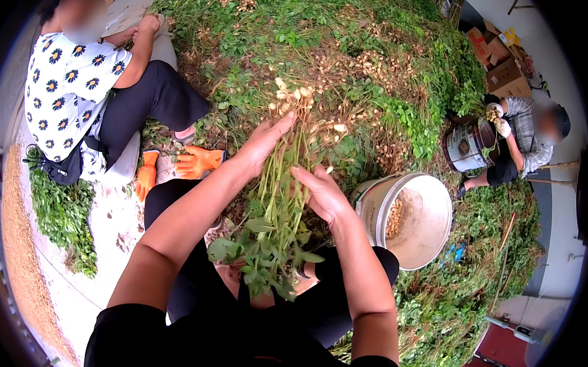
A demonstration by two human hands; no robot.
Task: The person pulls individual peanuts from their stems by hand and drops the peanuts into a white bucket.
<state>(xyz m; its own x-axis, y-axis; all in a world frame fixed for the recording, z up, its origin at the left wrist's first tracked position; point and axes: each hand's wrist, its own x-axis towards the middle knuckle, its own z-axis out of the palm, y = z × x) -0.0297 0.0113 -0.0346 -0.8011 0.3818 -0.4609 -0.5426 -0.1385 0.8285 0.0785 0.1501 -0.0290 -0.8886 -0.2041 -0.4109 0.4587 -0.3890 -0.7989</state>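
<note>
A bunch of peanut plants (278,176) hangs between my hands, roots and pale pods up, green leaves down over my lap. My left hand (266,142) is closed round the stems just below the pods (296,96). Lower down, on the right side of the bunch, my right hand (325,194) is closed with its thumb against the stems; its other fingers are partly hidden. A pod shows by its fingertips. To the right of my right hand, a white bucket (438,217) leans towards me, with loose peanuts (394,216) inside.
A big heap of peanut plants (299,28) spreads ahead. Orange gloves (199,162) lie at left. One person (70,91) sits at left; another (529,130) works over a bucket (467,147) at right. Cardboard boxes (505,77) stand behind. Peanuts (26,252) cover the far-left floor.
</note>
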